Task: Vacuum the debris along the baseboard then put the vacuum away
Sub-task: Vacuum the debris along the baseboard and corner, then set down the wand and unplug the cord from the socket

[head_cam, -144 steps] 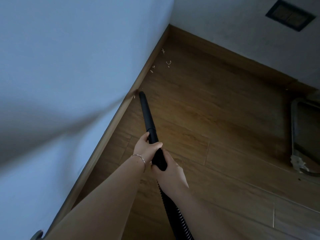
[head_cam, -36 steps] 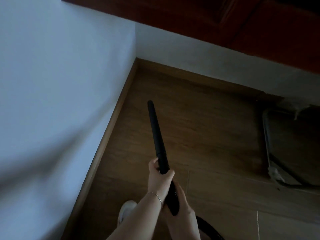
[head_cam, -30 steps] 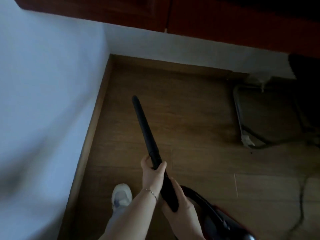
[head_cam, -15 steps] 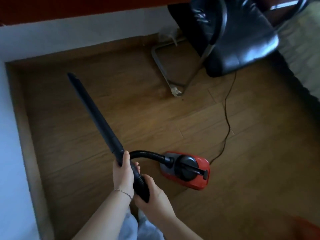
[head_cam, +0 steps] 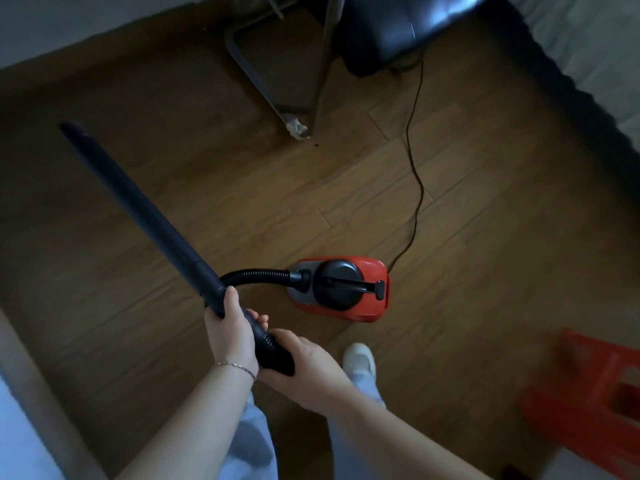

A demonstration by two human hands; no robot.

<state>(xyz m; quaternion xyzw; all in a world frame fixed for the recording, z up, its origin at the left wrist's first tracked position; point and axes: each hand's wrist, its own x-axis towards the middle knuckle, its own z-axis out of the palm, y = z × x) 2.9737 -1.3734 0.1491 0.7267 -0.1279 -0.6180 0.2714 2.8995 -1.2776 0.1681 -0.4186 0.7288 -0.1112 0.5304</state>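
While both hands grip the long black plastic vacuum wand [head_cam: 138, 216], it slants up and to the left, tip raised over the brown wood-plank floor [head_cam: 485, 237]; left hand [head_cam: 230, 336] wrapped round the tube, right hand [head_cam: 308, 370] curled on the ribbed end below. Small red canister vacuum with black round top [head_cam: 341, 289] sits on the floor just ahead, joined by black ribbed hose [head_cam: 258, 274], thin black cord [head_cam: 417, 174] trailing toward the black chair [head_cam: 398, 26]

Red-and-black canister vacuum [head_cam: 346, 289] showing, black wand [head_cam: 138, 209] and ribbed hose [head_cam: 256, 274] showing, brown wood-plank floor [head_cam: 485, 271] lying, orange-red crate [head_cam: 588, 393] glowing, black chair seat [head_cam: 398, 26] gleaming.
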